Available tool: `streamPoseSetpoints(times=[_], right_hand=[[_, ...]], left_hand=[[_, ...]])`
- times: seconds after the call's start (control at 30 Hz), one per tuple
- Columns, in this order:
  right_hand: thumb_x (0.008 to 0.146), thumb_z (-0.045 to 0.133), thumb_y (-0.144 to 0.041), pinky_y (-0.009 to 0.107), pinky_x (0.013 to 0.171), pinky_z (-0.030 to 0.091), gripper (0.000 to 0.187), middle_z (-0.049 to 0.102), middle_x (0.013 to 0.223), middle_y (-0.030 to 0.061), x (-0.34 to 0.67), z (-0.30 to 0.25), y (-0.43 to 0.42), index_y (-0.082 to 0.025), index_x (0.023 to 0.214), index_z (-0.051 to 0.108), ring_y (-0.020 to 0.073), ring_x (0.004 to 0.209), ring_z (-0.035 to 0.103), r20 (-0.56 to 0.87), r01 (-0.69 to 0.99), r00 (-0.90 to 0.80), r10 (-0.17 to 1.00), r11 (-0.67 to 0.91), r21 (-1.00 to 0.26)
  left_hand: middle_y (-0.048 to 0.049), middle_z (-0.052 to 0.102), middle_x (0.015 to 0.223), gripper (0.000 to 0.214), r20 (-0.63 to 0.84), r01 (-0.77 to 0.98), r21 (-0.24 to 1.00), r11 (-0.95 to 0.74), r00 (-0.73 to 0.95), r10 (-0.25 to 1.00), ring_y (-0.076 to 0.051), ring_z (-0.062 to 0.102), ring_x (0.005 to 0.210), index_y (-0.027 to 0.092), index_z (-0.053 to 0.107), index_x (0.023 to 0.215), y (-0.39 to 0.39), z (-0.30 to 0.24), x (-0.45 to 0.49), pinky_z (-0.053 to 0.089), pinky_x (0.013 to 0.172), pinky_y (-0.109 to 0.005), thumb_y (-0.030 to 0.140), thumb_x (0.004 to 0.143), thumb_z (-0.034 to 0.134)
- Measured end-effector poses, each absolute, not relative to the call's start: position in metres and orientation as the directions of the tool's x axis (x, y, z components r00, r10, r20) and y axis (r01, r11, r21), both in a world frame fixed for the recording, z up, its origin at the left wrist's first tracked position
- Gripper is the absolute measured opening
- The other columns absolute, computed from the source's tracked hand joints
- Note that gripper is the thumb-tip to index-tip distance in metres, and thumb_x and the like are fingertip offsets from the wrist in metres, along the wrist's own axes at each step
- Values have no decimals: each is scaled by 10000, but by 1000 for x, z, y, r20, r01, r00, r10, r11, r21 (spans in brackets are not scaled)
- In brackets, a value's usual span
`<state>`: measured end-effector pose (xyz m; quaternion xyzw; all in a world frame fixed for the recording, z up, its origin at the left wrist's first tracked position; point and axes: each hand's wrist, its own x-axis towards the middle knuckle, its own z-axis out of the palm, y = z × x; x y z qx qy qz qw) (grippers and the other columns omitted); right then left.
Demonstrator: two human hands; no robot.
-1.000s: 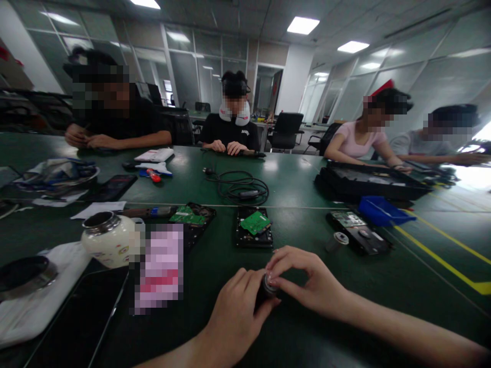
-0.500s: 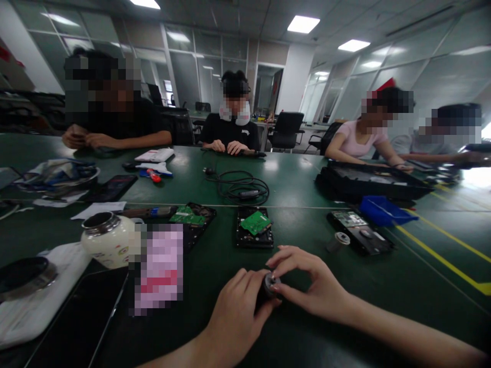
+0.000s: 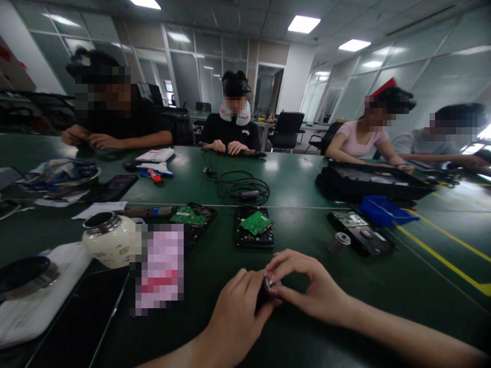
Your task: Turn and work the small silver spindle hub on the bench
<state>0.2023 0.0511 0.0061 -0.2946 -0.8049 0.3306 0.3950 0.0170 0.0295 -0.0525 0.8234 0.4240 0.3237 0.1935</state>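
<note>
My left hand (image 3: pixel 233 312) is wrapped round a small dark cylindrical part (image 3: pixel 268 286) near the front edge of the green table (image 3: pixel 299 179). My right hand (image 3: pixel 307 286) pinches the silvery top end of that same part with thumb and fingertips. Most of the part is hidden inside my left hand. Just beyond my hands lies a black hard drive with a green circuit board (image 3: pixel 255 225) on it. Another opened drive with a green board (image 3: pixel 194 215) sits to its left.
A white jar (image 3: pixel 109 239), a dark tablet (image 3: pixel 76 319) and a black lid (image 3: pixel 25 271) lie at the left. A small spool (image 3: pixel 338 241), a drive (image 3: pixel 360 232) and a blue tray (image 3: pixel 383 210) are at the right. A coiled cable (image 3: pixel 241 188) lies mid-table. Several people sit across.
My right hand's fingertips have shifted slightly round the top of the part, as if turning it. My left hand has stayed put.
</note>
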Motion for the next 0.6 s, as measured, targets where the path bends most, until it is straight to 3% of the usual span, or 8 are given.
streamPoseSetpoints(times=[0.23, 0.37, 0.5, 0.6], right_hand=[[793, 721, -123, 304, 769, 563, 113, 695, 885, 38, 207, 8, 65, -198, 864, 678, 164, 844, 670, 441, 157, -420, 793, 542, -826], [770, 761, -216, 317, 761, 578, 171, 675, 918, 47, 232, -9, 90, -192, 906, 661, 180, 854, 676, 465, 243, -263, 845, 525, -816], [811, 718, -240, 345, 790, 578, 179, 670, 972, 61, 249, -33, 100, -180, 969, 659, 179, 833, 687, 316, 370, -358, 879, 444, -816], [808, 714, -211, 363, 840, 563, 158, 677, 982, 66, 250, -40, 98, -180, 959, 679, 194, 890, 679, 302, 386, -404, 864, 460, -800]], left_hand=[[-41, 656, 1023, 341, 358, 568, 599, -565, 441, 823, -252, 600, 903, 216, 536, 1146, 30, -48, 18, 524, 800, -436, 186, 845, 694], [-52, 658, 1041, 379, 325, 594, 590, -546, 444, 835, -264, 597, 927, 205, 529, 1183, 32, -47, 18, 519, 826, -458, 210, 845, 699], [-55, 659, 1046, 351, 283, 609, 593, -526, 454, 845, -272, 598, 935, 203, 543, 1178, 32, -46, 18, 521, 826, -468, 239, 859, 685], [-59, 659, 1069, 365, 290, 613, 588, -527, 449, 845, -277, 598, 959, 201, 536, 1194, 31, -45, 18, 515, 852, -481, 255, 863, 681]])
